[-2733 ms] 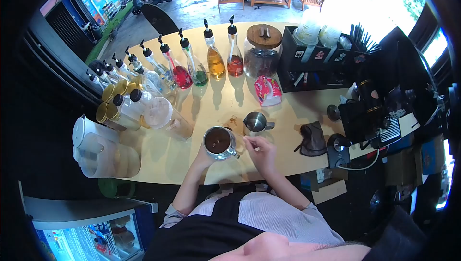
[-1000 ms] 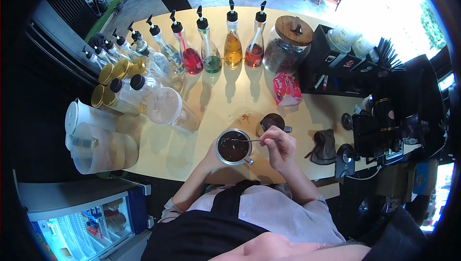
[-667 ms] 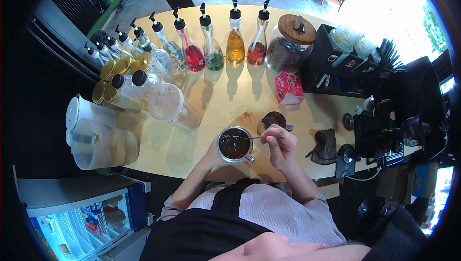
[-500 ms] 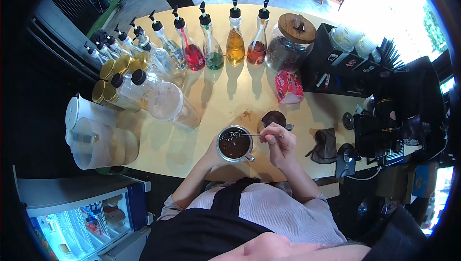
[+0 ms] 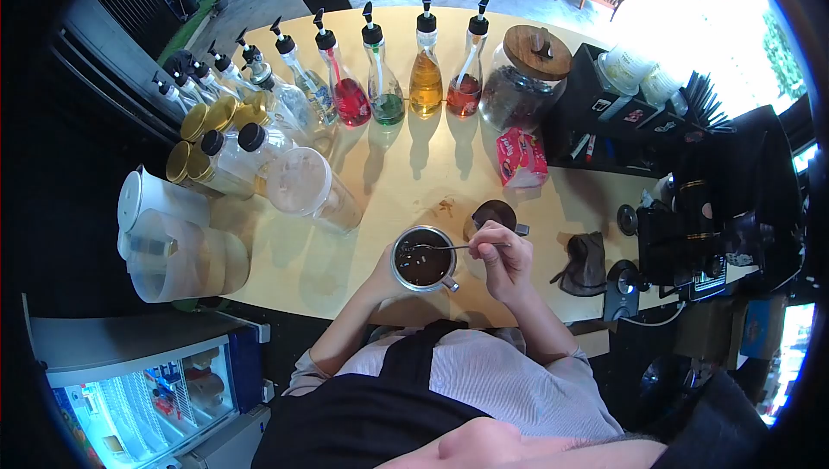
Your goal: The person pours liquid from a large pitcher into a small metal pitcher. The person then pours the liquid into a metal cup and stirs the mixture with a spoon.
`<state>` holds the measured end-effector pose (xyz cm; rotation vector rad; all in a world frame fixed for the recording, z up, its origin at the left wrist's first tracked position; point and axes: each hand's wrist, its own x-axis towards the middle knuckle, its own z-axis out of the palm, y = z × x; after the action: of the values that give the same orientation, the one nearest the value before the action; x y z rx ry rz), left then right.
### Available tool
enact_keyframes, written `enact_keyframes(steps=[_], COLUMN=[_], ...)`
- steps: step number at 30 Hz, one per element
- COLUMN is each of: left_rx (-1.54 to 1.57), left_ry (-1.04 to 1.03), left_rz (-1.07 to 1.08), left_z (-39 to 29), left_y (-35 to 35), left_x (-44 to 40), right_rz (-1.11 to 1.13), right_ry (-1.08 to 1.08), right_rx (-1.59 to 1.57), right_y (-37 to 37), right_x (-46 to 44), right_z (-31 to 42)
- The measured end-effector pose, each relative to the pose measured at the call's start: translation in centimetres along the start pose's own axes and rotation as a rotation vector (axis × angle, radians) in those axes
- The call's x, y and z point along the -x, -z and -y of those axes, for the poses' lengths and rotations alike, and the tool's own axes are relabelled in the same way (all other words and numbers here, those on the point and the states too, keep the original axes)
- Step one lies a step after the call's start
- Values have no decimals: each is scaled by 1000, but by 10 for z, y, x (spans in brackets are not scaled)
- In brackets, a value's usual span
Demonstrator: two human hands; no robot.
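A metal pitcher (image 5: 452, 284) full of dark brown liquid stands on the counter in front of me. My left hand (image 5: 382, 277) is wrapped round its left side, the fingers partly hidden behind it. Between the thumb and fingers of my right hand (image 5: 505, 260) is the handle of a thin metal spoon (image 5: 458, 248). The spoon reaches over the rim, its far end in the liquid, where pale flecks or reflections show. Just beyond my right hand lies a dark round lid-like piece (image 5: 493, 214) with a metal tab.
Several pump bottles (image 5: 425, 80) line the counter's far edge beside a wooden-lidded jar (image 5: 522, 80). Left are a lidded plastic tub (image 5: 302, 184) and pitchers (image 5: 164, 253). A pink packet (image 5: 521, 158), a dark cloth (image 5: 584, 263) and a black machine (image 5: 699, 227) are right.
The spoon has shifted slightly within the pitcher, its submerged end now a little lower in view. My left hand keeps its place on the pitcher.
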<state>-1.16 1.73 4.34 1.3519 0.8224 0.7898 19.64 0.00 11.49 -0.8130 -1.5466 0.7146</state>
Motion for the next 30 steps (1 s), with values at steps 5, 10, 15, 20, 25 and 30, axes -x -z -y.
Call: enact_keyframes(steps=[5, 10, 15, 20, 25, 30], left_rx=[-24, 39, 42, -8, -56, -38], left_ry=[-46, -21, -26, -25, -46, -56], left_rz=[15, 8, 7, 5, 15, 3], left_z=[1, -4, -5, -2, 4, 5], left_y=[0, -1, -2, -1, 1, 0], left_x=[-2, 0, 0, -1, -1, -1], right_rz=[-20, 56, 43, 102, 99, 109], right_ry=[90, 73, 140, 234, 251, 281], right_rx=[30, -12, -1, 66, 32, 79], right_y=[-1, -2, 0, -1, 1, 1], right_x=[-1, -2, -3, -10, -7, -10], right_z=[-3, 1, -3, 2, -1, 1])
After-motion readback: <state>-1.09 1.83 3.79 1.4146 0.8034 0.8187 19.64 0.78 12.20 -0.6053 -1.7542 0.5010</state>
